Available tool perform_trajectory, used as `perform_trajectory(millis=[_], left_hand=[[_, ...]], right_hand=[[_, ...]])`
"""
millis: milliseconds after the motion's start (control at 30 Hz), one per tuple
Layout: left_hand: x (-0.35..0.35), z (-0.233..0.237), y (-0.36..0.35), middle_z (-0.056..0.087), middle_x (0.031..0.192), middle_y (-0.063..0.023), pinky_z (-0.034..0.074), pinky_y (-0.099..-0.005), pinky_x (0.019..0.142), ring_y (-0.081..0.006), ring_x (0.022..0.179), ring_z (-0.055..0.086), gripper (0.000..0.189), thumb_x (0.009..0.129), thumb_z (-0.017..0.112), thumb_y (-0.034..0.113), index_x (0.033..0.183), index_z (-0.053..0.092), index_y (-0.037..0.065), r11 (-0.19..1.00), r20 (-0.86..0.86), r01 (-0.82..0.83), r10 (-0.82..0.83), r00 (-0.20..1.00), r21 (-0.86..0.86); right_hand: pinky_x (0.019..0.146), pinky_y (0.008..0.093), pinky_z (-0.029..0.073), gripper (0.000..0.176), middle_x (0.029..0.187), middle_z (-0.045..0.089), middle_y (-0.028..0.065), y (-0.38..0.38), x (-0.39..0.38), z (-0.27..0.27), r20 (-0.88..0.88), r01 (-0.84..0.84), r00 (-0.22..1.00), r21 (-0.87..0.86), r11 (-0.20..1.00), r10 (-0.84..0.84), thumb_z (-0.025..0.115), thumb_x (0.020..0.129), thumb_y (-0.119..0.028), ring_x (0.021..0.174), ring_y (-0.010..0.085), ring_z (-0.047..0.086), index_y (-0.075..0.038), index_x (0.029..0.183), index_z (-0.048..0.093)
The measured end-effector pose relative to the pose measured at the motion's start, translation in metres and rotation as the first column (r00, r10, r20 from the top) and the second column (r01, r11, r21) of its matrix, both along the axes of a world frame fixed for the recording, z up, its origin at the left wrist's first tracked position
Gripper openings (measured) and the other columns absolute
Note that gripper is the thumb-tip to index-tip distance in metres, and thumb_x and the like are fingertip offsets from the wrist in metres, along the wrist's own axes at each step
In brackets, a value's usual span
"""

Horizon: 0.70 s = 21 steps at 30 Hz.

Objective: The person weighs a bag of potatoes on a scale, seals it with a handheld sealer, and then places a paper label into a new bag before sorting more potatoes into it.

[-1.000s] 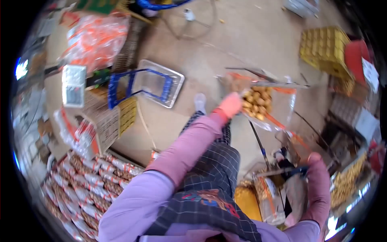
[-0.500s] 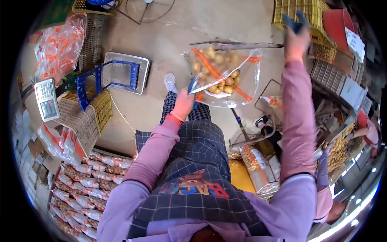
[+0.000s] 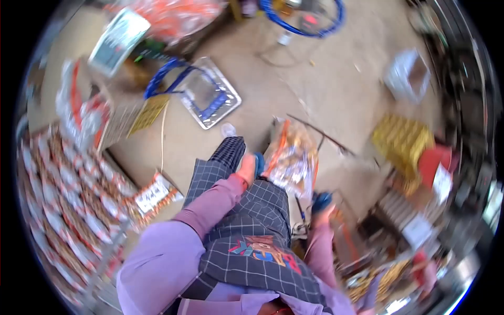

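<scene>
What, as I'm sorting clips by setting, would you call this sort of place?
Probably a produce-packing area: a filled, orange-striped clear bag at the centre, rows of packed bags at the left, and what looks like a platform scale.

We see clear plastic bag (image 3: 295, 168), glossy, bulging, orange band (image 3: 280, 147) running down left side. Yellow-brown contents (image 3: 296, 140) show through, too blurred for us to tell apart. Bag slants slightly ahead of our body, left edge just beside our left hand (image 3: 252, 169).
</scene>
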<state>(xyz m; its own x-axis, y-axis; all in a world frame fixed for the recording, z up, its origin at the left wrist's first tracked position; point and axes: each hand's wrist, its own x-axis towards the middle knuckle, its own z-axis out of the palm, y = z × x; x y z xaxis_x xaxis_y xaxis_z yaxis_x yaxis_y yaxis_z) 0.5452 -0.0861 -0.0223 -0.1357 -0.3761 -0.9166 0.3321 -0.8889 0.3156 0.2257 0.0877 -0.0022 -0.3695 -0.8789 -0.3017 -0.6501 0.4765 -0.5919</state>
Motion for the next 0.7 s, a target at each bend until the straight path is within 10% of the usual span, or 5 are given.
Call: perform_trajectory(millis=[100,433,600,667,700], left_hand=[[0.066,0.118,-0.029,0.05,0.053,-0.0048,0.034,-0.0268,0.042,-0.0137,0.045,0.044,0.017,0.071,0.044,0.011,0.063,0.056,0.002,0.971,0.002,0.15,-0.152,0.988,-0.188],[0.218,0.267,-0.003,0.051,0.053,-0.0054,0.037,-0.0268,0.049,-0.0131,0.049,0.046,0.024,0.074,0.041,0.01,0.06,0.056,-0.002,0.943,0.02,0.093,-0.091,0.996,-0.318],[0.26,0.215,-0.021,0.051,0.054,-0.0067,0.041,-0.028,0.052,-0.0155,0.051,0.049,0.024,0.076,0.042,0.013,0.057,0.052,0.002,0.811,0.081,-0.436,0.502,0.861,-0.39],[0.281,0.184,-0.037,0.044,0.052,-0.0042,0.045,-0.0311,0.069,-0.0166,0.05,0.045,0.029,0.08,0.042,0.012,0.051,0.041,0.008,0.847,0.35,-0.236,0.429,0.833,-0.477],[0.301,0.127,-0.022,0.041,0.052,-0.0035,0.044,-0.0331,0.076,-0.0177,0.052,0.044,0.027,0.079,0.042,0.01,0.052,0.04,0.009,0.595,0.096,-0.674,0.776,0.623,-0.438]], right_hand=[[0.069,0.0375,0.044,0.023,0.053,0.046,0.0072,-0.096,0.102,0.152,0.797,0.563,0.386,0.196,0.803,-0.465,0.042,0.075,-0.013,0.049,0.0184,0.042,-0.009,0.052,0.043],[0.075,0.0395,0.043,0.02,0.049,0.042,0.0086,-0.266,0.241,0.243,0.879,0.07,0.456,0.122,0.99,-0.141,0.041,0.066,-0.015,0.047,0.022,0.043,-0.005,0.048,0.043],[0.055,0.0313,0.038,0.016,0.055,0.045,0.0072,-0.379,0.352,0.206,0.829,-0.242,0.553,0.064,0.968,0.083,0.043,0.068,-0.008,0.051,0.0175,0.043,-0.004,0.053,0.046],[0.056,0.0261,0.04,0.017,0.06,0.054,0.0092,-0.427,0.397,0.147,0.899,-0.329,0.425,0.046,0.943,0.104,0.04,0.069,0.0,0.055,0.0175,0.049,0.001,0.061,0.055],[0.057,0.0255,0.041,0.022,0.064,0.058,0.01,-0.449,0.419,0.125,0.879,-0.315,0.469,0.254,0.914,-0.083,0.037,0.07,0.002,0.058,0.0179,0.052,0.002,0.066,0.058]])
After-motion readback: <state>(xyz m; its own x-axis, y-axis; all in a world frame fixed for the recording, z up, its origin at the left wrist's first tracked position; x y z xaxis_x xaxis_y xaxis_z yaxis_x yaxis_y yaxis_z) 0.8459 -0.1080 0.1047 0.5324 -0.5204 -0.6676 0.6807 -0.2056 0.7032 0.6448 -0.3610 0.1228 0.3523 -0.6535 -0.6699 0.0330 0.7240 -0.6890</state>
